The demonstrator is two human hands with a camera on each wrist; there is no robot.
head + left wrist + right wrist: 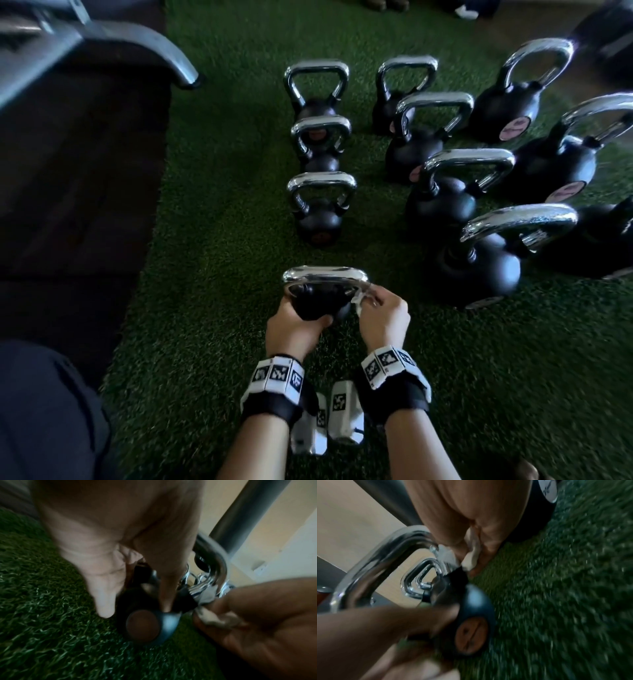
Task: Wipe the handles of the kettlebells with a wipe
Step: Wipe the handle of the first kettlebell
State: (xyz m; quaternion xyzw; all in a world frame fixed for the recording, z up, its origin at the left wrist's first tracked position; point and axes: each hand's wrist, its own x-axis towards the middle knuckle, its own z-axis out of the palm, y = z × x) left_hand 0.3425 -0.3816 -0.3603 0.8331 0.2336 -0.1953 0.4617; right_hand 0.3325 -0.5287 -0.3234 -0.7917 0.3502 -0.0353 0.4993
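A small black kettlebell [317, 305] with a chrome handle [325, 275] stands tilted toward me on the green turf. My left hand [301, 323] grips its black ball from the near left side. My right hand [375, 301] pinches a white wipe [359, 302] against the right leg of the handle. In the left wrist view my left fingers [104, 588] curl over the ball [168, 620], above its brown round label. The right wrist view shows the wipe [472, 553] bunched between thumb and fingers where the handle [382, 563] meets the ball.
Three small kettlebells [322, 209] stand in a row straight ahead. Several larger ones [479, 263] crowd the right side. A dark mat [85, 171] and a metal frame foot [144, 44] lie to the left, my knee [44, 411] at lower left.
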